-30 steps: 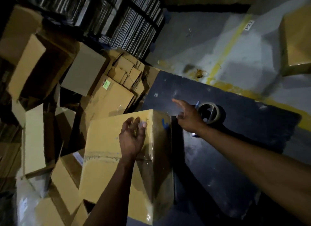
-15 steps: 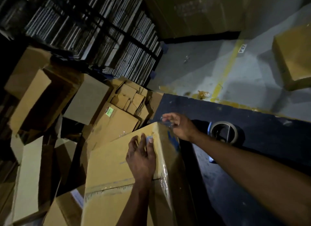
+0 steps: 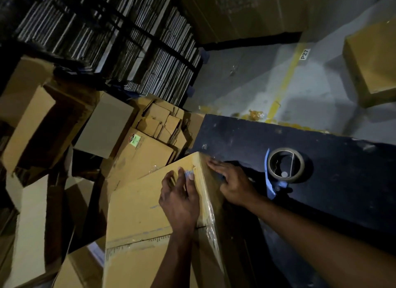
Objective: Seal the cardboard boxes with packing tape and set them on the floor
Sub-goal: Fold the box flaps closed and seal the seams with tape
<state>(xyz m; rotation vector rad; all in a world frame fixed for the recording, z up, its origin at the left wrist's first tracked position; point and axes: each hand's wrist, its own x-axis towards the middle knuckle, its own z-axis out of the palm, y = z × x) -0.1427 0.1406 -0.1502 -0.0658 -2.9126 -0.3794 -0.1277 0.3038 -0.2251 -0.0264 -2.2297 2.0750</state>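
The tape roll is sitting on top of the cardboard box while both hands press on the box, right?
Not quite. The tape roll sits on the dark table, beside the cardboard box, not on it. The head view shows this. The left hand and right hand do both press on the box.

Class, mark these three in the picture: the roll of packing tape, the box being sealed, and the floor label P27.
Packing tape roll (image 3: 286,165), head view: on its outer band.
Cardboard box (image 3: 137,206), head view: on its top face.
P27 label (image 3: 304,54), head view: on the printed sticker.
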